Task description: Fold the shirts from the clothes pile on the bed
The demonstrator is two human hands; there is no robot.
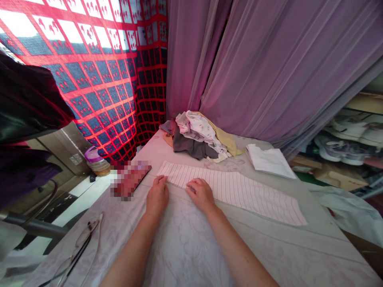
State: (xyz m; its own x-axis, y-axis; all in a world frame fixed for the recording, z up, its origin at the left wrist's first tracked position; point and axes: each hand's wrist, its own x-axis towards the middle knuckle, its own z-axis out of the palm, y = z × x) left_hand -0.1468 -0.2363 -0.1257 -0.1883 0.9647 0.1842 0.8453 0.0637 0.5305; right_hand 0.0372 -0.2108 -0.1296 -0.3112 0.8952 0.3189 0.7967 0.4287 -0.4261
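There is one striped cloth [230, 186], white with pink lines, and it lies flat and long right in front of the two hands. Its short left end is by the left hand [158, 195], and the rest goes far out past the right hand. The left hand is on the near edge close to that end, with its fingers bent. The right hand [201, 194] is on the near edge too, a little way along, with its fingers curled in. Both hands look narrow, but I cannot tell if they pinch the cloth or just press on it.

Past the hands is one heap of clothes [196, 137]. It has white, dark gray and yellow bits, all mixed up, so I cannot count them. To the right of the heap, farther out than the right hand, is one white folded cloth [269, 161]. Left of the left hand is one flat red thing [136, 181], partly blurred out. Closer in, left of the left arm, are some thin cords [99, 231], too tangled to count.

All this sits on one bench [185, 247] with a pale flowery cover. Off to the left, past the bench, is one tub [97, 161] with a purple lid. Far to the right are two rows of shoes [341, 147].
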